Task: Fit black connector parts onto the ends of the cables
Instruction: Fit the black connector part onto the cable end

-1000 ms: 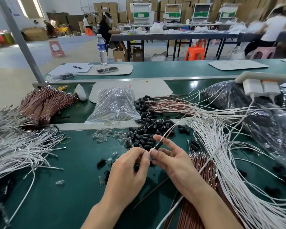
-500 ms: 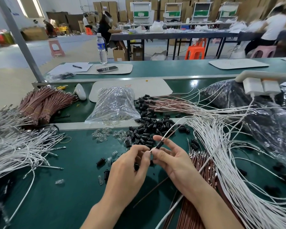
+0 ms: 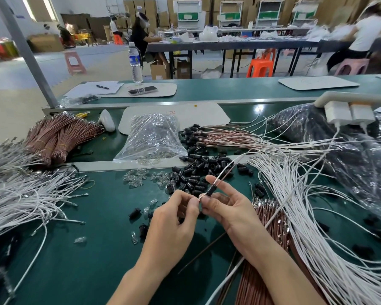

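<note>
Over the green table my two hands meet at one small black connector [image 3: 212, 190] threaded on a white and a brown cable [image 3: 226, 170]. My left hand [image 3: 174, 219] pinches the bare cable ends that stick out of the connector. My right hand [image 3: 227, 208] holds the connector between thumb and fingers, its other fingers spread. A heap of loose black connectors [image 3: 198, 172] lies just behind my hands. White cables [image 3: 295, 194] fan out to the right, brown cables [image 3: 271, 219] under them.
Clear small bulbs [image 3: 139, 179] lie scattered left of the heap, behind them a clear plastic bag [image 3: 152, 137]. More white cables [image 3: 20, 194] and brown bundles [image 3: 57, 135] fill the left. A dark plastic bag [image 3: 339, 139] and white chargers [image 3: 348, 112] sit at the right.
The cables stick further out behind the connector than a second ago. Both hands stay at almost the same spot.
</note>
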Tool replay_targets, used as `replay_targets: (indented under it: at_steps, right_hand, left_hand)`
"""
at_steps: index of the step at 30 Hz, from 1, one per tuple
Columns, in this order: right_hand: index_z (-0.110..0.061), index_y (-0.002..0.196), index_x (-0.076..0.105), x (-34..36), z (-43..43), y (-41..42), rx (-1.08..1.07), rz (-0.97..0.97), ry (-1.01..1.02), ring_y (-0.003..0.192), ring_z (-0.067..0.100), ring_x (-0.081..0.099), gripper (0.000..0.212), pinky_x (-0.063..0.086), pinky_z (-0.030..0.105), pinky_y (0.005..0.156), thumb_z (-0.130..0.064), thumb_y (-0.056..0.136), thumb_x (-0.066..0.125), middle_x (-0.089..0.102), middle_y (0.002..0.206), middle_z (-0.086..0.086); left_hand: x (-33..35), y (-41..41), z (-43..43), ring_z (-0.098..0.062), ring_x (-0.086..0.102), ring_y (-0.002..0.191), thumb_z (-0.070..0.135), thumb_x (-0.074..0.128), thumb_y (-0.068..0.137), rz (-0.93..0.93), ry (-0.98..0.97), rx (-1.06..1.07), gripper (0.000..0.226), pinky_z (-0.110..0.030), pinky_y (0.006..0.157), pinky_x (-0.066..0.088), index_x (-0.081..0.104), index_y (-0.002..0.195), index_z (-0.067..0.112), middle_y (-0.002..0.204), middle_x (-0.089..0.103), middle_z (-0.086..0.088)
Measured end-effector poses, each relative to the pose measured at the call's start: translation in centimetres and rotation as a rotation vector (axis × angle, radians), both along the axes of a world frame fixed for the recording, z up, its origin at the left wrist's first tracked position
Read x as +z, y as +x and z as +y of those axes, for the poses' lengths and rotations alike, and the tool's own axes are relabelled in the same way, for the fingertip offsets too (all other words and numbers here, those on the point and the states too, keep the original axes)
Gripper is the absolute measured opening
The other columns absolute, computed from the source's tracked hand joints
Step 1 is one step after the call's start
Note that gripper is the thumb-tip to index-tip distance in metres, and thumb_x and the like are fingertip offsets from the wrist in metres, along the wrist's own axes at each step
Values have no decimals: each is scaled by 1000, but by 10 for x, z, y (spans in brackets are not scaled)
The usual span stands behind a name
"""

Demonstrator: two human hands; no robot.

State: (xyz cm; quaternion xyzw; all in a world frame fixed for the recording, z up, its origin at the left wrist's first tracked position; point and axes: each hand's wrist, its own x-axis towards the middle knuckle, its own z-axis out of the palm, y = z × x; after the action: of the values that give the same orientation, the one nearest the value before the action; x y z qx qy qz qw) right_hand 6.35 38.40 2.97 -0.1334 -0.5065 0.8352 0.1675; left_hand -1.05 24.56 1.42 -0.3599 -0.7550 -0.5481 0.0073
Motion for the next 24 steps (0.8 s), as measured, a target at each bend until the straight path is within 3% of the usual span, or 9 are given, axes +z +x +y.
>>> replay_targets:
  at_steps: [7, 10, 13, 16, 21, 24]
  right_hand:
    - [-26, 119, 72, 1, 0, 0, 1, -4, 20, 87, 23, 73, 55, 58, 25, 77, -22, 66, 86, 70, 83, 10]
    - [-23, 119, 72, 2, -2, 0, 4, -14, 26, 87, 20, 73, 49, 58, 24, 76, -22, 71, 83, 70, 83, 7]
    - [-19, 102, 80, 5, -6, 2, 46, -63, 124, 84, 14, 71, 28, 57, 22, 72, -30, 77, 78, 75, 88, 5]
    - [-14, 93, 81, 5, -6, 3, 58, -91, 200, 80, 10, 68, 23, 56, 21, 71, -34, 83, 75, 74, 83, 2]
    - [-14, 91, 80, 5, -4, 4, 42, -91, 187, 81, 11, 70, 19, 56, 21, 71, -31, 85, 74, 75, 85, 2]
    - [-16, 88, 82, 5, -4, 3, -3, -93, 138, 82, 12, 70, 21, 56, 21, 70, -34, 79, 77, 76, 90, 5]
  left_hand:
    - [0, 0, 0, -21, 59, 63, 52, 48, 98, -13, -17, -18, 21, -39, 59, 48, 59, 89, 36, 73, 66, 4]
    - [0, -1, 0, -15, 62, 67, 54, 47, 99, 0, -28, -4, 21, -30, 59, 49, 58, 90, 39, 78, 68, 10]
    - [0, -1, 0, -7, 69, 75, 53, 48, 100, -11, -10, -6, 20, -18, 62, 50, 59, 92, 39, 83, 71, 18]
    - [0, -2, -1, -6, 68, 76, 54, 47, 99, -8, -14, -14, 18, -12, 62, 48, 59, 93, 42, 84, 71, 19]
    - [2, -1, 0, -6, 67, 74, 61, 44, 99, -18, -17, -21, 23, -12, 61, 47, 59, 95, 44, 84, 70, 19]
    - [2, -3, -5, -10, 65, 75, 64, 39, 100, 47, -110, 19, 29, -27, 64, 50, 57, 95, 42, 81, 68, 16]
